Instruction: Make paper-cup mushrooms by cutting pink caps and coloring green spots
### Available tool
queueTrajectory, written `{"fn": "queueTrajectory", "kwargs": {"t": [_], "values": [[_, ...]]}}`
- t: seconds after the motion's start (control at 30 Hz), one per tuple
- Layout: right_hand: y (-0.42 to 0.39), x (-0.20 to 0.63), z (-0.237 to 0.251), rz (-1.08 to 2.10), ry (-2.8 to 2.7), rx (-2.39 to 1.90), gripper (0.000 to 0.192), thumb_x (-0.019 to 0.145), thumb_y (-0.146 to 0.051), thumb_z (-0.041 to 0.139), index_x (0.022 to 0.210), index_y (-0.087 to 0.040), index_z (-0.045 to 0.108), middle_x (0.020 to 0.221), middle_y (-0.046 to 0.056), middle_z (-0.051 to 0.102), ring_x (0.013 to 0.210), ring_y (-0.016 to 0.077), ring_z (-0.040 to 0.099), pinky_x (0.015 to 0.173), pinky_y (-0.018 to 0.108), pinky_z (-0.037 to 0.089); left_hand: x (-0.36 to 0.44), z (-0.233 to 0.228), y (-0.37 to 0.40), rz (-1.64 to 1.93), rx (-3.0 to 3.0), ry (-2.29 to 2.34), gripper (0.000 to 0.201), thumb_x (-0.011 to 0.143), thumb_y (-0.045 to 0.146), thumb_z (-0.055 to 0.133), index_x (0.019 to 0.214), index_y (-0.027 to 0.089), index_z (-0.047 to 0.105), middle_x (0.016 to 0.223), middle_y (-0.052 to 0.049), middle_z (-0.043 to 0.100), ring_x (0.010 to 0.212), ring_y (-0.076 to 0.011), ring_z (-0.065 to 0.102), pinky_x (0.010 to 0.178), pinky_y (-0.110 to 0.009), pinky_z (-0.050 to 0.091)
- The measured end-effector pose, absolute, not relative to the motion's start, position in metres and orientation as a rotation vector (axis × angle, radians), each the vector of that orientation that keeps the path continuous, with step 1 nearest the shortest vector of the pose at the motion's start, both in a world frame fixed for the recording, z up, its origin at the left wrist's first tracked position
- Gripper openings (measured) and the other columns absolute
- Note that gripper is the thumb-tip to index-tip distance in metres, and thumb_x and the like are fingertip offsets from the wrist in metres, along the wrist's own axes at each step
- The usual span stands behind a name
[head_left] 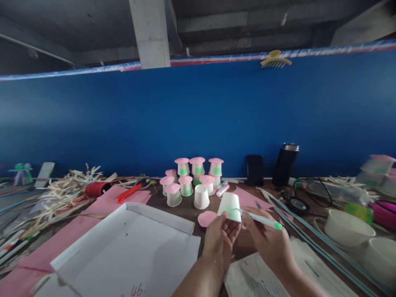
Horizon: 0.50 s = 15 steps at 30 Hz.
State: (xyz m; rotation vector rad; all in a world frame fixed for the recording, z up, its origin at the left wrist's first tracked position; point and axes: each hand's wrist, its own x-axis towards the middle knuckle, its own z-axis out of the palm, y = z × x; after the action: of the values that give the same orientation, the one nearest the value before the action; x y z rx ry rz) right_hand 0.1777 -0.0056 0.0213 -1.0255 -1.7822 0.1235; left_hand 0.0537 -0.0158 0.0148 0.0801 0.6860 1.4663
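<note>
An upside-down white paper cup (231, 200) is gripped at its lower rim by the closed fingers of my left hand (220, 237). My right hand (269, 239) is closed round a white marker pen (261, 218) with a green end. The pen's tip meets the cup's side by a green patch; whether it touches is too blurred to tell. A pink paper disc (207, 219) lies left of the cup. Behind it a plain upturned cup (201, 197) stands beside several cups with green patches and pink disc tops (197, 160), some stacked.
On the left are a shallow white box (123, 247), pink paper (102, 210), red-handled scissors (131, 192) and loose strips (74, 189). To the right stand a phone (255, 170), a black flask (285, 165) and white bowls (349, 229). Long bluish strips (309, 237) cross the table.
</note>
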Motion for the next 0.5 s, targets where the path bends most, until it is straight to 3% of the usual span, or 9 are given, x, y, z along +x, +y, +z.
{"fn": "queueTrajectory", "kwargs": {"t": [0.5], "values": [[-0.0067,0.1815,0.0195,0.185,-1.735,-1.039,0.022,0.087,-0.033,0.053,0.099,-0.02,0.068,0.098,0.007,0.07,0.091,0.0208,0.064,0.081,0.031,0.05,0.0545,0.0191,-0.0199,1.449,0.115,0.69,0.011,0.082,0.017,0.057,0.086,0.007,0.062,0.084,-0.013,0.068,0.077,-0.0182,0.067,0.08,-0.03,0.055]]}}
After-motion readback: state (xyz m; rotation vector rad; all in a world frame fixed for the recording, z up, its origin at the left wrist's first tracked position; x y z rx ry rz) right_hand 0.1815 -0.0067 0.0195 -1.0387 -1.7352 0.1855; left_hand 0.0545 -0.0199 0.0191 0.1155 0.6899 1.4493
